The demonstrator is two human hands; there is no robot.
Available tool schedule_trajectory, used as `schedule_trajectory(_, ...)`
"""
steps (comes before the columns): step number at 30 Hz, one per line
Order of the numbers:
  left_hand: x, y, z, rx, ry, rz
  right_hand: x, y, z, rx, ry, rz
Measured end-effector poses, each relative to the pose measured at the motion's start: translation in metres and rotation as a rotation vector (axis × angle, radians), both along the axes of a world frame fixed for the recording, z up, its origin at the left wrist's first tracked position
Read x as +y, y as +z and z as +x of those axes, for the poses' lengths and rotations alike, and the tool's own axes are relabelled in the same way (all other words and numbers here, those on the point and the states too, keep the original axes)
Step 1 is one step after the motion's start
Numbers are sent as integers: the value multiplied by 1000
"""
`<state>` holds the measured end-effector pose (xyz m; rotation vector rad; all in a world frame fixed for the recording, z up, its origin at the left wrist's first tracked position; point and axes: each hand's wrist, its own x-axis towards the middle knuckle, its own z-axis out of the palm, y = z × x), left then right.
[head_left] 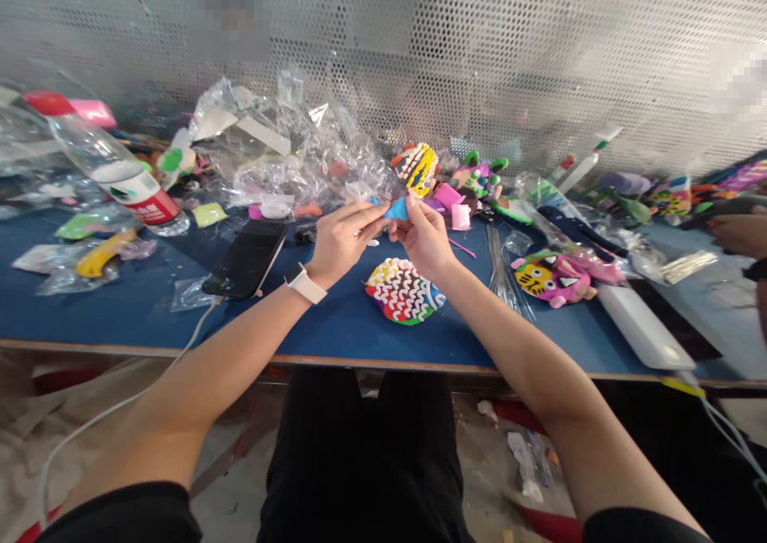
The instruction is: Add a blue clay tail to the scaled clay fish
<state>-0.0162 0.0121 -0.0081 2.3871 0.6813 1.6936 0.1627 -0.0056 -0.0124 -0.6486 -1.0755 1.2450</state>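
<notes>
Pinching a small blue piece [396,209] from opposite sides, the left hand [341,239] and the right hand [427,235] met beyond a scale-patterned piece [403,291] on the blue table [335,327]. Both sets of fingertips were closed on the small blue piece; its outline and long axis I could not read with confidence, the fingers hiding part of it. Scale-patterned piece noted lying flat on the near side of the hands, toward the person's body. Its long axis ran roughly left to right, about parallel to the table's front edge, blue-and-white end at right. Right hand was the nearer, its wrist just beside that end; left hand lay farther off to the left. Held piece and patterned piece were apart.
</notes>
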Motion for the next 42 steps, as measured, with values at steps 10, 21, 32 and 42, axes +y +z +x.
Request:
schedule_trajectory(10,-2,1,6,-163,-56,-213,-3,4,0,-24,-73,91)
schedule_trajectory(21,2,-1,13,-332,-336,-585,0,0,2,-122,-152,165)
schedule_trajectory(32,4,6,10,-309,-411,-642,-3,6,4,-26,41,69)
schedule_trajectory(42,8,8,7,-251,-402,-607,-3,5,7,-63,85,68)
